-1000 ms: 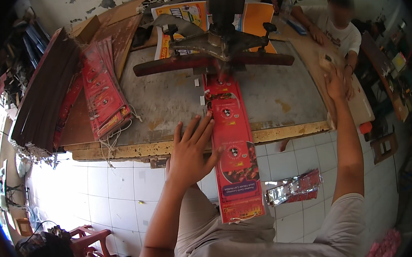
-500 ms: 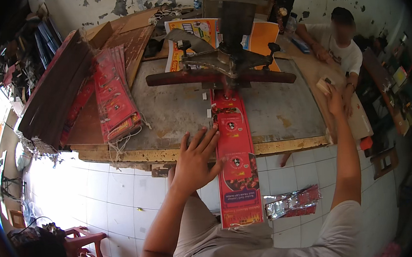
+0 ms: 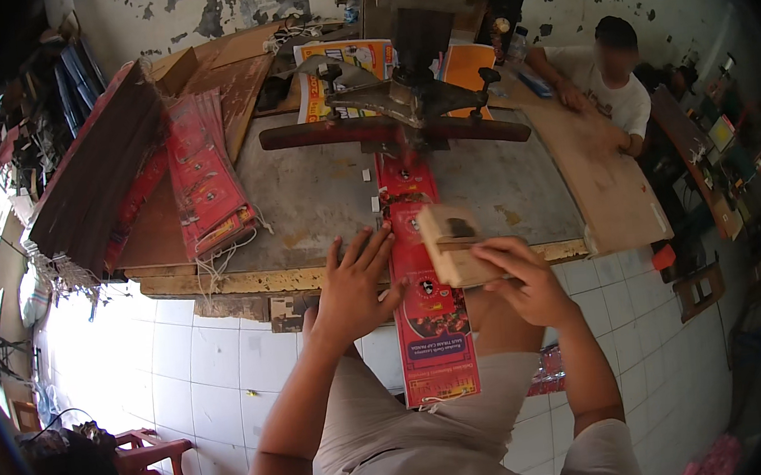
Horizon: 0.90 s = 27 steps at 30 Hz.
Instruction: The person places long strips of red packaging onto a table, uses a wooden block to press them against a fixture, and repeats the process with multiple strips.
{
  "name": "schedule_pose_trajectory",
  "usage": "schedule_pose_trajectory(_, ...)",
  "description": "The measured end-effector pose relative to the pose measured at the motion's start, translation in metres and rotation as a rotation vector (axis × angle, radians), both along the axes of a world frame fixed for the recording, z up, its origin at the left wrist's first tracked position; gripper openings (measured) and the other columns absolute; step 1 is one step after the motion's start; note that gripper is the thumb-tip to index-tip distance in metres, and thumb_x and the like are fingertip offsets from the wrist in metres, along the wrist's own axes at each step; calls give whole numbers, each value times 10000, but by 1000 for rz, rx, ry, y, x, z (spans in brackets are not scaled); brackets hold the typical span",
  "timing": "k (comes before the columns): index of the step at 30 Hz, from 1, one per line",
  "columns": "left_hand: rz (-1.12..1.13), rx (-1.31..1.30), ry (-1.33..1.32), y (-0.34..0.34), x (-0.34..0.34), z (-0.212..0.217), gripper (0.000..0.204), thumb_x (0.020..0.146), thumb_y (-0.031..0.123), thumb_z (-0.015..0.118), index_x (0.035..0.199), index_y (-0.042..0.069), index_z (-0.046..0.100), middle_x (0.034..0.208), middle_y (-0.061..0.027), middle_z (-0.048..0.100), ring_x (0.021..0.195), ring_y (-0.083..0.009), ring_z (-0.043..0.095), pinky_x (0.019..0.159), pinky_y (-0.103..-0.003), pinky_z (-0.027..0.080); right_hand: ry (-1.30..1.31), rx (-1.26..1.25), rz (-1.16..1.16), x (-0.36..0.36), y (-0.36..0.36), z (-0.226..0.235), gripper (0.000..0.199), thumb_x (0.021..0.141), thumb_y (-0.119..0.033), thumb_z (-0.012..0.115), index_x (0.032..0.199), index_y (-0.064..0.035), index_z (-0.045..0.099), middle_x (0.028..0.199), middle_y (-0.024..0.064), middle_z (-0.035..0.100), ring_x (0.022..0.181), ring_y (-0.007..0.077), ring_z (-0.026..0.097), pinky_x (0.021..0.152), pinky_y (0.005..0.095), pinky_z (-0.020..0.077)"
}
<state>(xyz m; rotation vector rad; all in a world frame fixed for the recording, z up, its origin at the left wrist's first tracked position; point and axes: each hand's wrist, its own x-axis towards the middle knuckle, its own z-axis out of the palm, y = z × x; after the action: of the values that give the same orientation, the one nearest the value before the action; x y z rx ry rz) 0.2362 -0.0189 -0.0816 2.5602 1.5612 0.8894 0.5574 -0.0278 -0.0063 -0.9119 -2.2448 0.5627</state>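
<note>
A long red printed strip (image 3: 438,345) of glossy sheet packaging runs from under the press's dark crossbar (image 3: 326,134) and over the table's front edge toward my lap. A white cord shows at its near end. Beside its left edge, my left hand (image 3: 355,285) lies with fingers stretched forward and thumb touching the strip. My right hand (image 3: 529,283) grips a pale wooden block (image 3: 440,248) with a dark patch on it. The block is slightly blurred and covers part of the strip's right side; whether it presses on the strip I cannot tell.
Red strips (image 3: 207,185) with white cords lie at left, beside a tall dark-edged stack (image 3: 90,177). Orange printed sheets (image 3: 469,67) sit behind the press on the metal-topped table (image 3: 302,217). A person (image 3: 626,94) sits at far right. A red stool (image 3: 157,452) stands at lower left.
My right hand has brought the wooden block from the table's right side to the strip. My left hand stays beside the strip. The view has shifted slightly.
</note>
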Motion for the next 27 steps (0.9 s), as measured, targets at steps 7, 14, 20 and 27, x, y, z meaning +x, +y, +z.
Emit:
schedule_pose_trajectory(7,-3,-2,-12,2,1,-2,735,1025,476,681,1607,45,557,1719,-102,516,1563,-382,487,1300,-660,287,-42,28,20,-54,71,-15,514,1019,-93,763,1520,-76,651,1487,118,611,1360,332,632,1105,438,554)
schedule_pose_trajectory(14,-1,-9,15,3,0,-2,740,1023,481,682,1605,42,557,1727,-93,508,1570,-363,484,1312,-642,274,-49,78,-45,-63,128,-36,517,1030,-78,748,1537,-86,648,1490,121,620,1369,329,626,1129,417,536)
schedule_pose_trajectory(20,0,-21,-6,1,1,2,737,1010,468,712,1597,46,566,1713,-89,526,1579,-349,476,1312,-634,277,-34,110,-42,-65,134,-42,512,1014,-59,756,1516,-75,655,1483,121,623,1359,340,633,1121,429,546)
schedule_pose_trajectory(27,11,-22,2,3,2,4,727,986,451,742,1574,52,590,1682,-92,559,1566,-342,485,1298,-641,294,2,118,-54,-68,135,-46,493,1002,-62,772,1485,-74,674,1492,111,629,1356,341,642,1112,438,555)
